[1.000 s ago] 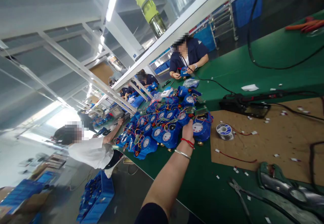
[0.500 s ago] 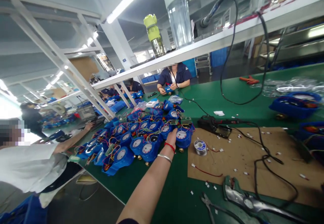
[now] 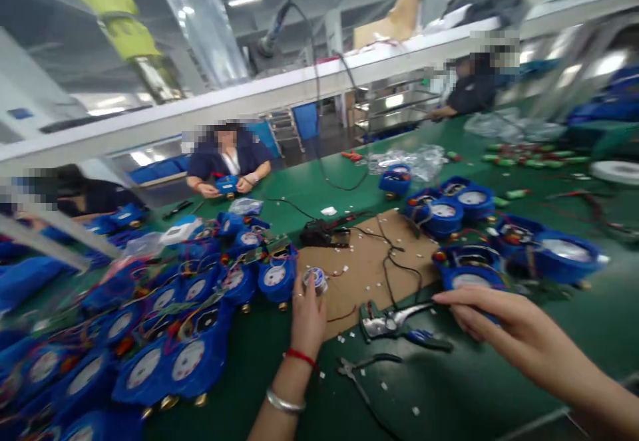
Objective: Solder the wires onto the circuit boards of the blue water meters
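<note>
Head cam: L hand (image 3: 308,318) palm-down, fingers slightly parted, reaching over the solder-wire spool (image 3: 318,284); index overlaps the spool in view, but can't tell if it's touching or gripping. Spool sits on the L part of the cardboard sheet (image 3: 349,288), just R of the nearest meters. R hand (image 3: 506,326) has index stretched fwd, other fingers curled under; can't tell if thumb & fingers are pinching anything. Its fingertips lie at the handle end of the silver-and-green hand tool (image 3: 382,323), contact unclear, & R hand partly covers the near edge of a blue water meter (image 3: 469,278), which is on the green bench (image 3: 449,388) just R of the cardboard. That meter's housing is open, dial in one part, wires in the other. More open meters behind it (image 3: 449,205), & a packed meter group (image 3: 187,361) on the L, w/ dials, colored wires & some green circuit boards showing. Blue bins (image 3: 305,120) in the bkgd, contents not visible. Yellow-green bottle (image 3: 124,28) & clear bottle (image 3: 200,22) up on the shelf, blurred, contents unclear. Clear plastic bags (image 3: 409,160) at the rear of the bench, contents unclear. Across the bench a co-worker (image 3: 230,161) has both hands on another blue meter (image 3: 227,186).
</note>
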### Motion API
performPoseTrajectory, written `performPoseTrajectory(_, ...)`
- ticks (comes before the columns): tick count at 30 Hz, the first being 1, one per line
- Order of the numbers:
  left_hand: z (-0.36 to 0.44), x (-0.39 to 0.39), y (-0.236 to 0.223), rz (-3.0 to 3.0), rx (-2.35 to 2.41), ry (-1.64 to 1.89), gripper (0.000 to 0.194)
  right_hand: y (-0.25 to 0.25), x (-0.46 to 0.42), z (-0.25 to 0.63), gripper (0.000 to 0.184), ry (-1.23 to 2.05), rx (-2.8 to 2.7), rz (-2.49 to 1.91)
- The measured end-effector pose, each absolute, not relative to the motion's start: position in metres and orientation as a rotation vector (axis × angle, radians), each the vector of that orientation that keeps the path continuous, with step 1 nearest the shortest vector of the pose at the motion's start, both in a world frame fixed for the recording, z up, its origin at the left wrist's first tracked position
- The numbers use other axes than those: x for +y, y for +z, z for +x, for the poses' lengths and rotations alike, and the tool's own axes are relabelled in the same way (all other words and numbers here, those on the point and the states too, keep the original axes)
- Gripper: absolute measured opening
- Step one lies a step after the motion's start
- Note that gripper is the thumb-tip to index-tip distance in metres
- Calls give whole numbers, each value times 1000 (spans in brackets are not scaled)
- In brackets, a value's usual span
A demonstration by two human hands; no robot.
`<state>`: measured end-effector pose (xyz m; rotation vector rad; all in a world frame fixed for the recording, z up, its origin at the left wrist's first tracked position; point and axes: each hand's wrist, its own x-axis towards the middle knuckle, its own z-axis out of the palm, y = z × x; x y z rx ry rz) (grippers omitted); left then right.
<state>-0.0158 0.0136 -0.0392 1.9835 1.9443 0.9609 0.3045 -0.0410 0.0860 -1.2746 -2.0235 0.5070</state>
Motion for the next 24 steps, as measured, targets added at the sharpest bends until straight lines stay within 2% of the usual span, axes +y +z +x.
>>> performPoseTrajectory(4,-14,59,-46,2043,1923,889,46,65,-57,346,31,396,-1968,-1561)
performPoseTrajectory(10,4,59,-42,2053,1960,882,39,21,-48,403,37,143,-1675,-1903)
performPoseTrajectory(16,27,49,-33,2005,1807,923,48,-4,-28,389,72,247,-1484,-2087)
performPoseTrajectory(18,30,43,-32,2002,1800,977,50,-9,-30,380,77,275,-1449,-2107)
performPoseTrajectory(24,45,16,-15,2039,1746,1184,41,-15,-26,368,86,374,-1282,-2110)
